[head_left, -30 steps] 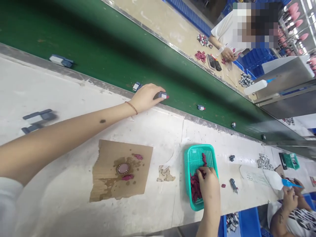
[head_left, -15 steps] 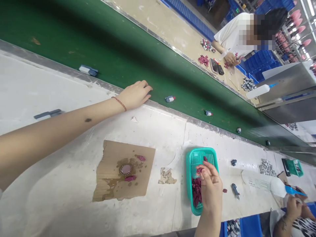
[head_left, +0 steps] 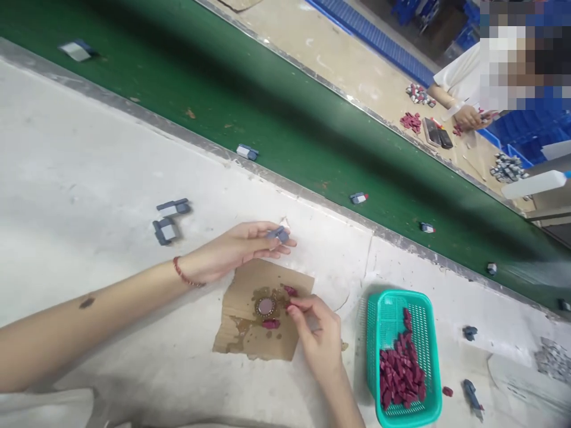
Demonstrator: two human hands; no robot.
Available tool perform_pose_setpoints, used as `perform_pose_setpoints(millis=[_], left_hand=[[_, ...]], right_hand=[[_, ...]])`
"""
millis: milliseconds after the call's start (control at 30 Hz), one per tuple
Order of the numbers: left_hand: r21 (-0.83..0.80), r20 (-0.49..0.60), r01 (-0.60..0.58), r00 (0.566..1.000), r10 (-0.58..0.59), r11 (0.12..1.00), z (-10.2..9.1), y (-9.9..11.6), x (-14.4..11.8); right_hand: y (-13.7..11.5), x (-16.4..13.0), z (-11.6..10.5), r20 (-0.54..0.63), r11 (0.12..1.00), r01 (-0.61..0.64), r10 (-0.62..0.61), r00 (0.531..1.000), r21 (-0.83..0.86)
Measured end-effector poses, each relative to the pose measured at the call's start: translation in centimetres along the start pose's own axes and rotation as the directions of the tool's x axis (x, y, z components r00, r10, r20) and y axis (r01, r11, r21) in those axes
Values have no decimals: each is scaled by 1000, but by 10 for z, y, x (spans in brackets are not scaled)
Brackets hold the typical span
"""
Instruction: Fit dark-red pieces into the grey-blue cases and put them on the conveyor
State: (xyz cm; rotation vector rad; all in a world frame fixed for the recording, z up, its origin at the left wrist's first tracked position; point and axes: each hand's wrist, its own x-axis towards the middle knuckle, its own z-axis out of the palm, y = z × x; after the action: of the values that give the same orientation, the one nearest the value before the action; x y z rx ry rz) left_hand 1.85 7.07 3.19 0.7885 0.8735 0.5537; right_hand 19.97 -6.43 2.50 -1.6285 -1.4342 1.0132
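Small grey-blue part (head_left: 278, 233) sits pinched in the grip of the left hand (head_left: 236, 249), between thumb and fingertips, held just above the far edge of a stained piece of cardboard (head_left: 263, 312) lying on the white tabletop (head_left: 89, 154). Just nearer the person than that grip, the right hand (head_left: 319, 339) has its fingertips pressed together on a tiny dark red piece (head_left: 289, 306), right beside a round metal disc (head_left: 266, 306) in the middle of the cardboard. Two more red bits lie on the cardboard, touching the stained patch around the disc. To the right of the right hand, near but apart from it, stands a teal plastic basket (head_left: 392, 309) holding a heap of dark red pieces (head_left: 401, 368). To the left of the left grip, well apart, two grey-blue parts (head_left: 169, 219) lie on the tabletop. Beyond both hands runs a green conveyor belt (head_left: 267, 101) carrying several small parts spaced along it. On the far side of the belt, a co-worker's hand (head_left: 468, 117) rests on another tabletop among small piles of parts.
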Motion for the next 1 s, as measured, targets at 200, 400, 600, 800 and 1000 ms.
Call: perform_pose_setpoints(millis=[200,400,600,800,1000], left_hand=[[112,-110,-21,993,34,993,-5,-17,-27],[-36,-224,-18,974,10,999,0,-23,-37],[-266,-158,86,979,-132,960,1,-27,-40],[-332,-47,146,984,-171,932,5,-29,-42],[-286,-77,105,988,-133,952,8,-38,-41]], right_hand=[[6,9,22,239,879,416,-363,901,-233],[6,8,26,303,814,484,-395,867,-321],[6,9,27,294,803,472,-382,876,-365],[7,9,19,207,967,244,-225,952,-74],[0,10,11,-66,894,-81,123,990,440]])
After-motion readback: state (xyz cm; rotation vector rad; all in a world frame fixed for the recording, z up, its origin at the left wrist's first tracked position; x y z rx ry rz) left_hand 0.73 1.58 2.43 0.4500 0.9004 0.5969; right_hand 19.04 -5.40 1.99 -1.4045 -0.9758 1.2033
